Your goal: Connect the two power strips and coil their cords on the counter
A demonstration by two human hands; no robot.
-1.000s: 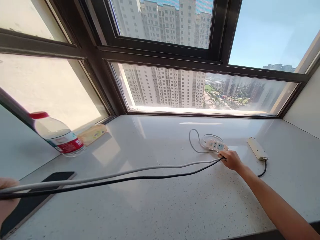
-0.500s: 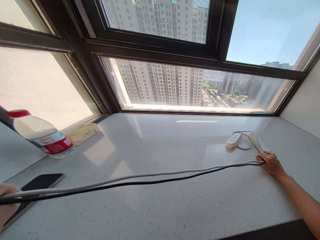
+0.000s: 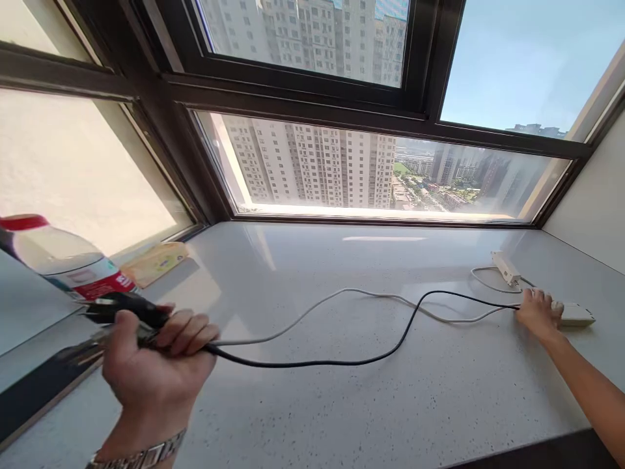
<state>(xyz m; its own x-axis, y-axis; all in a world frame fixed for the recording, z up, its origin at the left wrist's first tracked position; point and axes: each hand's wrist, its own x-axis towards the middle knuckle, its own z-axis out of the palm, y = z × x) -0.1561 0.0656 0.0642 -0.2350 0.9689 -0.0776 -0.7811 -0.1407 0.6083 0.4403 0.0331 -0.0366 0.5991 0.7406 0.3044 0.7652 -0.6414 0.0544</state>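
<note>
My left hand point(image 3: 161, 371), wearing a metal watch band, is closed around a black cable point(image 3: 317, 362) and a white cable point(image 3: 303, 319). Dark, blurred plug ends point(image 3: 129, 309) stick out past its thumb. Both cables run slack across the pale speckled sill to my right hand point(image 3: 540, 316), whose fingers are wrapped round them at the right. A white power strip point(image 3: 579, 316) lies partly hidden behind that hand. Just beyond it, a second white power strip point(image 3: 506, 266) lies with a looped white cord point(image 3: 481, 277).
A water bottle point(image 3: 73, 260) with a red cap stands at the left, beside a yellowish soft packet point(image 3: 156, 260). Below the bottle lies a dark phone point(image 3: 43, 384), partly cut off by the frame. Dark-framed windows point(image 3: 312, 98) border the speckled sill point(image 3: 342, 423).
My left hand has come in from the left edge, and the taut cables have gone slack and wavy. The power strips have shifted to the right; my right hand moved slightly right.
</note>
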